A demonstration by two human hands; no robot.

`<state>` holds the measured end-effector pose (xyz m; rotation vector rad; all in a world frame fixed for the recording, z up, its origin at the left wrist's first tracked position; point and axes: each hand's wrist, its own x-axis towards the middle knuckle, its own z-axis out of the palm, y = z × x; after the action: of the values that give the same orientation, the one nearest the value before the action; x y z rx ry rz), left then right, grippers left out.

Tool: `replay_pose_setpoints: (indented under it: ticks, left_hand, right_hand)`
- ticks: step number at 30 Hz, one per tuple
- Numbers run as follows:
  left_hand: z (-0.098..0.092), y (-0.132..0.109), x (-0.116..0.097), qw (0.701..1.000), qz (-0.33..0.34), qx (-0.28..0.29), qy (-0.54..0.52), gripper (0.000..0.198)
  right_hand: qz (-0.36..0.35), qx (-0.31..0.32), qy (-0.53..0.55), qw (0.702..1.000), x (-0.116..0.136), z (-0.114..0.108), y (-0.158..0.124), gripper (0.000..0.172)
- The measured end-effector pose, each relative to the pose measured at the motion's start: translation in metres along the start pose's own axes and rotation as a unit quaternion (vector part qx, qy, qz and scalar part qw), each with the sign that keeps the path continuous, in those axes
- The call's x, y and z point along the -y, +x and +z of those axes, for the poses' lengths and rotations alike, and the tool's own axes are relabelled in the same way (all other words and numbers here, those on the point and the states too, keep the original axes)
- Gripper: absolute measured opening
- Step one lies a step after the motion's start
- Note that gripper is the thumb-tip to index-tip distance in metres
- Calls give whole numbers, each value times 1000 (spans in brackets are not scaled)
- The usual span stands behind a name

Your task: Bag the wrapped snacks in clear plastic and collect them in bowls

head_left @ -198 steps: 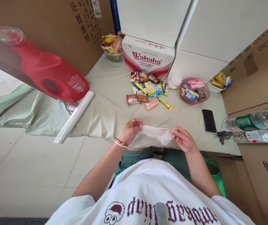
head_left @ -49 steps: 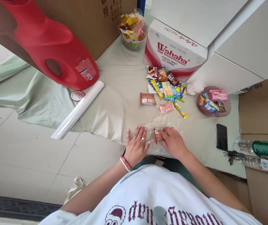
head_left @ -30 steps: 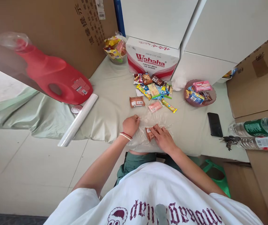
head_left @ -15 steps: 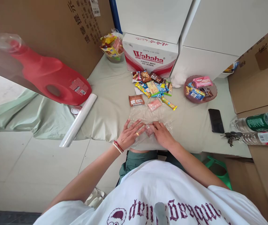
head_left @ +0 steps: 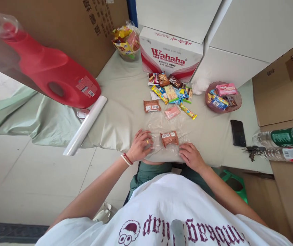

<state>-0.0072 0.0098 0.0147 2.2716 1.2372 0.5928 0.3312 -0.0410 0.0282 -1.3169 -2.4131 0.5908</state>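
A brown snack packet [head_left: 169,138] with a white barcode label lies on a thin clear plastic film [head_left: 159,123] spread at the table's front edge. Left of the packet, my left hand [head_left: 141,146] has its fingers curled on the film's left edge, closed on it. My right hand [head_left: 191,156] is at the film's lower right edge, fingers bent together on the plastic. Neither hand touches the packet. Just beyond are a pink packet [head_left: 172,111] on the film's far part, another brown packet [head_left: 151,106] and a yellow stick packet [head_left: 188,111].
Behind lies a pile of mixed snacks [head_left: 170,92] before a Wahaba-style white and red carton [head_left: 170,54]. A pink bowl [head_left: 210,104] holds more snacks. A phone [head_left: 238,133] and bottles [head_left: 284,138] are right; a film roll [head_left: 84,126] and red jug [head_left: 69,65] left.
My hands have moved apart from the brown packet to the two sides of the film. The packet now lies uncovered between them. The camera view has shifted slightly.
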Motion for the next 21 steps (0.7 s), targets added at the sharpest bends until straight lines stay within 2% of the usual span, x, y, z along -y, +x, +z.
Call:
replay_pose_setpoints:
  ticks: [5, 7, 10, 12, 15, 17, 18, 21]
  left_hand:
    - [1, 2, 0, 996, -37, -43, -69, 29]
    - [3, 4, 0, 992, -65, -72, -75, 32]
    - [11, 8, 0, 980, -139, -134, -45, 33]
    - [18, 9, -2, 966, -193, -172, -11, 29]
    - [21, 8, -11, 948, -239, -206, 38, 14]
    - [18, 5, -19, 951, -220, -208, 65, 36]
    - [14, 3, -23, 959, -188, -197, 76, 48]
    - [2, 0, -36, 989, -41, -115, 88, 69]
  right_hand:
    - [-7, 43, 78, 996, -11, -39, 44, 28]
    - [30, 91, 82, 992, -19, -56, 65, 29]
    - [113, 160, 13, 981, -32, -73, 99, 26]
    - [139, 141, -50, 979, -36, -78, 123, 24]
    - [119, 66, -98, 986, -32, -75, 156, 26]
    - [96, 43, -103, 989, -24, -69, 172, 33]
    - [78, 40, -98, 991, -19, -65, 177, 35]
    - [5, 45, -44, 998, -4, -56, 178, 32]
